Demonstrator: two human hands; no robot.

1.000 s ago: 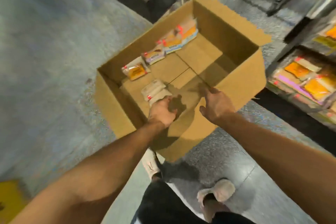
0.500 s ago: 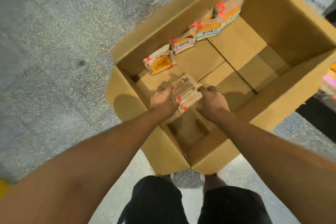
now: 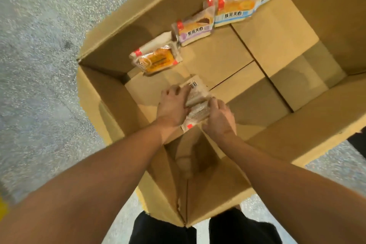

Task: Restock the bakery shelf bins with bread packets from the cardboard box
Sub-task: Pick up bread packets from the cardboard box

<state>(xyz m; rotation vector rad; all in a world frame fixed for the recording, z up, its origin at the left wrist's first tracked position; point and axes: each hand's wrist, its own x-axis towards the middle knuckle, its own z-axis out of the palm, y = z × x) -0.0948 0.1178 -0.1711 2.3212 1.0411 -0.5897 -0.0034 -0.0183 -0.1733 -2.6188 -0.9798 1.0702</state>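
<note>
Both hands reach down into the open cardboard box (image 3: pixel 297 134) on the speckled floor (image 3: pixel 39 45). The left hand (image 3: pixel 173 105) and the right hand (image 3: pixel 219 120) grip one pale bread packet (image 3: pixel 197 103) between them, fingers curled round its two sides; its barcode end points away from the hands and a red tag shows at the near end. The packet sits low in the box near the corner closest to the person. Beyond the hands, along the far wall, lie an orange packet (image 3: pixel 156 59), then a purple-labelled packet (image 3: pixel 195 30) and blue-labelled packets (image 3: pixel 235 9) further right. Black trouser legs (image 3: pixel 162 230) show below the box.
</note>
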